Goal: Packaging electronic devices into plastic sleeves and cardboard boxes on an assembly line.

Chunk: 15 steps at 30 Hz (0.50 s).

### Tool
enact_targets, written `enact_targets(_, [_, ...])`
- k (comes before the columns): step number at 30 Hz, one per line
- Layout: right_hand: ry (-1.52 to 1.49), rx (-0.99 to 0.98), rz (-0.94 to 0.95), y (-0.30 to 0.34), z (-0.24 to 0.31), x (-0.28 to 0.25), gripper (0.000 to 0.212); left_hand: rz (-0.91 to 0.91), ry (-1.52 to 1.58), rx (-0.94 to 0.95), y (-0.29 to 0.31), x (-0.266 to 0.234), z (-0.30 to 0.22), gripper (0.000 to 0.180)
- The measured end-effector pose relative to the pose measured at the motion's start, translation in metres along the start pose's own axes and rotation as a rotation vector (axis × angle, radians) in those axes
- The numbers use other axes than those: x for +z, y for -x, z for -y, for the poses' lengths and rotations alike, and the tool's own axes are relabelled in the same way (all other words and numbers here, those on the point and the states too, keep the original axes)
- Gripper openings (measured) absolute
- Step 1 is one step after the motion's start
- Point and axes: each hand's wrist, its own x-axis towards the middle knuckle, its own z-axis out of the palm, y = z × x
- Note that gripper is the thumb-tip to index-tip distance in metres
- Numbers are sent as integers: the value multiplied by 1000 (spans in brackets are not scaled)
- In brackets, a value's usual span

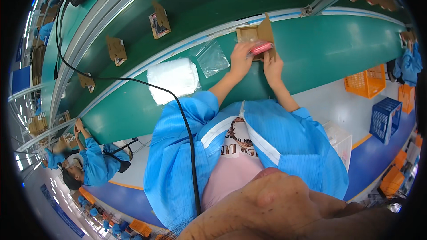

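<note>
An open brown cardboard box (247, 34) stands on the green bench, its lid flap (267, 32) raised on the right side. My left hand (240, 58) is closed on a small red item in clear plastic wrap (261, 48), held over the box opening; its exact kind does not show. At the box's near right corner, my right hand (273, 66) has its fingers against the cardboard just below the red item. Its grip is partly hidden. Left of the box lie a loose clear plastic bag (213, 58) and a stack of clear bags (172, 80).
Beyond a metal rail, several open boxes (116, 51) sit on a dark green conveyor. A black cable (147, 83) hangs across the view. Orange (365, 81) and blue (385, 119) crates stand at the right. A co-worker in blue (95, 162) sits at the left.
</note>
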Motion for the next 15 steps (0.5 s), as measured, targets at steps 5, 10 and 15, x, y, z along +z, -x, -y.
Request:
enact_targets(5, [-53,124,92,-3,11,-3,18,60,-48,-385,-14,-13,1,46])
enact_targets(10, [44,74,170,-3,7,-3,16,267,-630,-324,-20,-17,6,53])
enact_targets(15, [72,23,174,-4,17,-1,18,353,-652,152,-9,-15,37,58])
